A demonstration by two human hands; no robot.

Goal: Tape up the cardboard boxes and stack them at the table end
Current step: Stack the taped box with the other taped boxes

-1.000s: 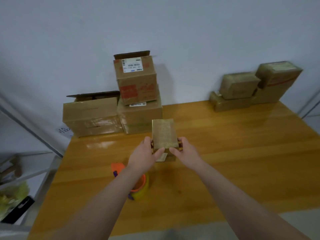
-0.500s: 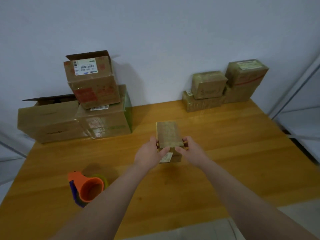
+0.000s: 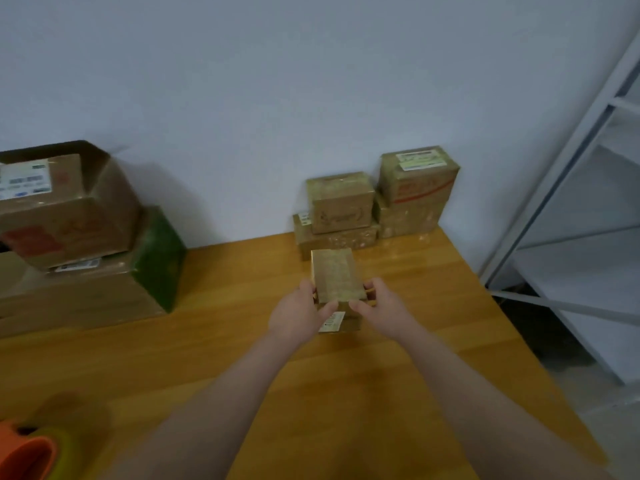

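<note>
While left hand (image 3: 297, 315) grips box (image 3: 334, 277), right hand (image 3: 382, 311) grips (opposite side).

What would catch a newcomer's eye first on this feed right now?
The left hand and right hand grip a small taped box at the middle of the wooden table. Behind it, a stack of taped boxes sits in the far right corner by the wall. At far left, larger cartons are piled, the top one open.
</note>
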